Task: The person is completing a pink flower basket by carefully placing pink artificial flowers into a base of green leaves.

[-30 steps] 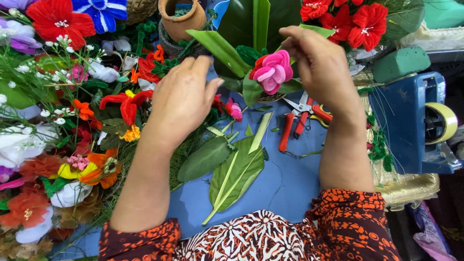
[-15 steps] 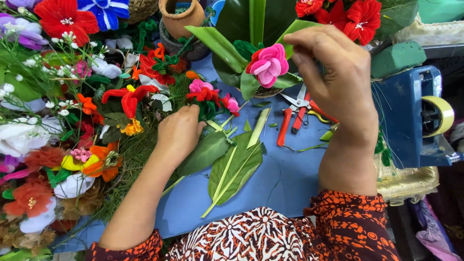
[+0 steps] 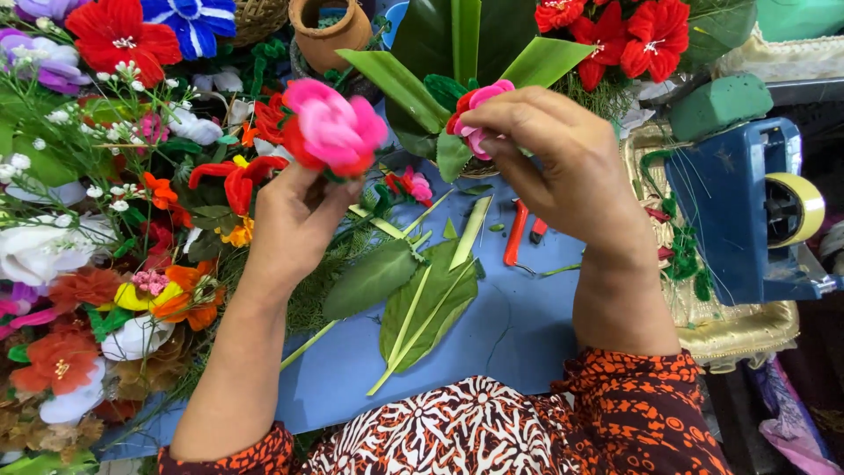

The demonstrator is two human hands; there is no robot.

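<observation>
Above the blue work mat (image 3: 510, 339), both hands are raised and each holds an artificial flower. Left hand (image 3: 294, 224): fingers closed around the base of a pink rose with red outer petals (image 3: 332, 127), bloom upright, held over the left part of the mat, just beside the heap of mixed artificial flowers (image 3: 97, 255). Right hand (image 3: 563, 163): fingertips pinched on a smaller pink and red rose (image 3: 479, 110), which sits against the green leaf arrangement (image 3: 457, 53) at the top centre. The two roses are near each other but apart.

On the mat below the hands: several long green leaves (image 3: 422, 303) lying flat and overlapping, with one broader dark leaf (image 3: 369, 280) touching them on the left. Red-handled scissors (image 3: 519, 233) lie partly hidden under the right hand. A small pink flower (image 3: 415, 185) rests between the hands, at the mat's upper edge.

Right of the mat: blue tape dispenser (image 3: 738, 215) with a yellowish roll, a block of green floral foam (image 3: 716, 105) just behind it. Top edge: terracotta pot (image 3: 330, 31), red flowers (image 3: 633, 35) at upper right. Patterned orange and white sleeves (image 3: 527, 422) at the bottom of view.
</observation>
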